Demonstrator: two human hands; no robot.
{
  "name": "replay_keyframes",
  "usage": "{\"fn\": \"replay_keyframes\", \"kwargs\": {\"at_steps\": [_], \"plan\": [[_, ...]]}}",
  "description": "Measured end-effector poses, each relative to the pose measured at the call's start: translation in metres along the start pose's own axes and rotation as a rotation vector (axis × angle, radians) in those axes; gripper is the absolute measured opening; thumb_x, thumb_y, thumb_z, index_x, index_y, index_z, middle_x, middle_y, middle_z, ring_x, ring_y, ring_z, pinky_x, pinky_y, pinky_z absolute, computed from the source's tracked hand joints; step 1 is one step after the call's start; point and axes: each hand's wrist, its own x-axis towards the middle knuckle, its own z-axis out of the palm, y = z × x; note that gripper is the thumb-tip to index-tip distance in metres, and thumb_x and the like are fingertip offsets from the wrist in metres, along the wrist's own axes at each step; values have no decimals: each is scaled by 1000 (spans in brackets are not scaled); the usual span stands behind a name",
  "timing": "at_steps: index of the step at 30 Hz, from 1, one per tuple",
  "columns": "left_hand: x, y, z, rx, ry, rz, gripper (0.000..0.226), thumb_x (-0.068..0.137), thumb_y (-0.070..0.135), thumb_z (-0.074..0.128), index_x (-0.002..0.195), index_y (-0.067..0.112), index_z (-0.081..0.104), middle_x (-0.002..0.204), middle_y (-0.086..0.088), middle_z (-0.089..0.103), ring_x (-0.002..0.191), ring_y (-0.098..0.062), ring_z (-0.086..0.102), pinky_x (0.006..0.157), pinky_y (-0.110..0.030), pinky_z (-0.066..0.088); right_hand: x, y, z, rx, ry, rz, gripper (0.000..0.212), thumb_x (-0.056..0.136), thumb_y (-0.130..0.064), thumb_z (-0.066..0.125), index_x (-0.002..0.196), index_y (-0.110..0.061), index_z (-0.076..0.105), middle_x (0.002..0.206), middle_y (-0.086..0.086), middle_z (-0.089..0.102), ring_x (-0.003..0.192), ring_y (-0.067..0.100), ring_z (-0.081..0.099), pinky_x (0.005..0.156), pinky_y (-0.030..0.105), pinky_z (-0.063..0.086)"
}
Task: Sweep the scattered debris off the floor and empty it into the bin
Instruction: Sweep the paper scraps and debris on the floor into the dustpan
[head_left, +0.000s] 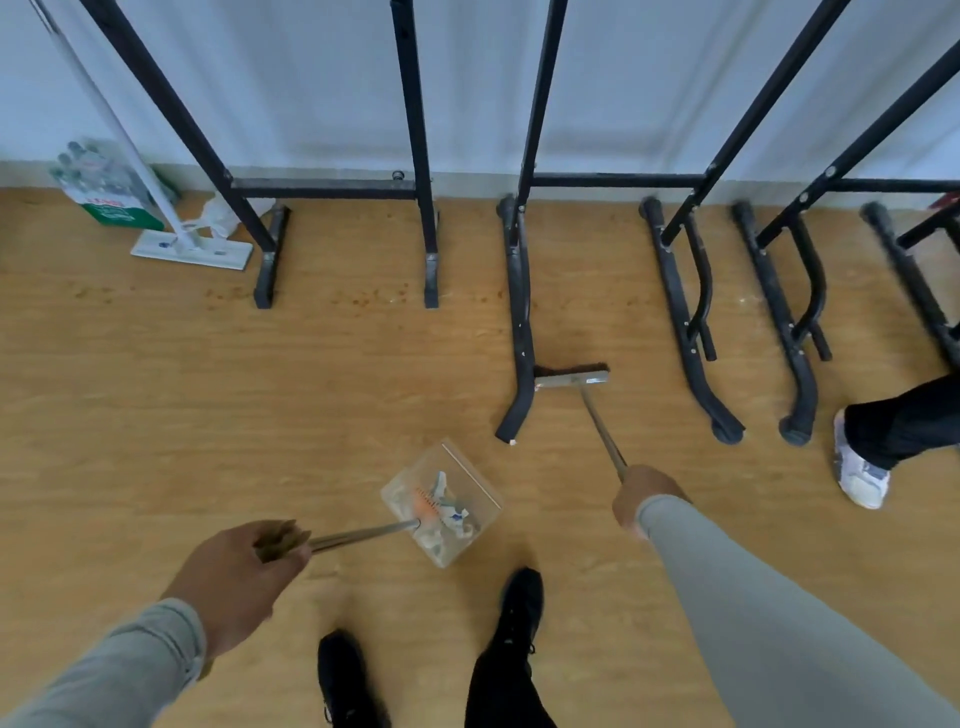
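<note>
Head view — hands gripping dustpan, broom

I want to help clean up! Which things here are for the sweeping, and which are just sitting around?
For the sweeping:
broom, held by the right hand
dustpan with scraps inside, held by the left hand

Just sitting around:
flat mop by the wall
pack of bottles
black metal racks
another person's white shoe

dustpan l of broom | debris in pan | racks behind
</note>
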Motion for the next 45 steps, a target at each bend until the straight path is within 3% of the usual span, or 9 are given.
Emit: {"fn": "replay_keyframes", "kwargs": {"at_steps": [7, 9, 12, 15, 19, 28, 32, 36, 45], "plan": [[7, -3, 1, 101, -70, 35, 38, 95, 38, 64, 129, 21, 64, 96, 14, 71, 55, -17, 71, 58, -23, 51, -56, 61, -6, -221, -93, -10, 40, 96, -4, 46, 131, -17, 58, 92, 0, 63, 69, 16, 62, 48, 23, 43], [9, -12, -3, 149, -73, 60, 41, 95, 42, 63, 130, 22, 63, 103, 11, 72, 59, -17, 70, 66, -25, 52, -78, 80, -19, -114, -141, 6, 37, 94, -7, 45, 125, -19, 61, 89, 2, 64, 69, 20, 63, 51, 25, 44], [17, -33, -8, 211, -54, 110, 45, 93, 46, 62, 132, 23, 63, 105, 8, 72, 70, -14, 65, 75, -26, 50, -108, 113, -33, 209, -164, 81, 38, 93, -4, 49, 122, -24, 64, 71, 8, 56, 53, 21, 45, 46, 26, 35], [26, -50, -13, 237, -71, 129, 47, 94, 47, 59, 134, 23, 61, 105, 8, 72, 70, -12, 66, 72, -24, 50, -137, 126, -23, 467, -225, 148, 45, 91, 4, 49, 127, -20, 62, 68, 11, 50, 48, 17, 37, 43, 25, 28], [41, -66, -17, 243, -83, 148, 40, 95, 42, 59, 130, 22, 63, 94, 6, 71, 67, -14, 64, 62, -25, 48, -153, 92, 14, 633, -182, 192, 34, 91, 8, 50, 118, -4, 66, 68, 14, 50, 45, 16, 38, 41, 23, 27], [70, -102, -14, 328, -84, 155, 41, 96, 42, 56, 133, 25, 60, 101, 5, 69, 77, -13, 66, 73, -28, 56, -162, 13, 87, 605, -212, 157, 36, 92, 5, 47, 116, -16, 63, 73, 13, 49, 50, 17, 36, 43, 24, 26], [78, -107, -13, 313, -88, 141, 40, 95, 42, 55, 131, 25, 60, 97, 4, 68, 77, -13, 64, 70, -27, 53, -190, 34, 67, 579, -233, 175, 42, 91, 6, 50, 121, -21, 60, 65, 10, 52, 45, 16, 38, 41, 21, 25], [89, -99, -14, 316, -80, 156, 35, 94, 42, 53, 123, 25, 64, 101, 4, 70, 84, -17, 66, 81, -33, 58, -224, 50, 50, 607, -194, 193, 37, 87, 7, 58, 115, -15, 69, 62, 14, 58, 47, 19, 42, 43, 20, 24], [95, -81, -3, 332, -35, 161, 18, 92, 33, 50, 100, 23, 63, 87, 2, 67, 78, -19, 64, 72, -32, 56, -154, -34, 17, 744, -36, 72, 27, 94, 4, 54, 113, -9, 68, 65, 13, 59, 40, 14, 44, 35, 19, 31]]}}
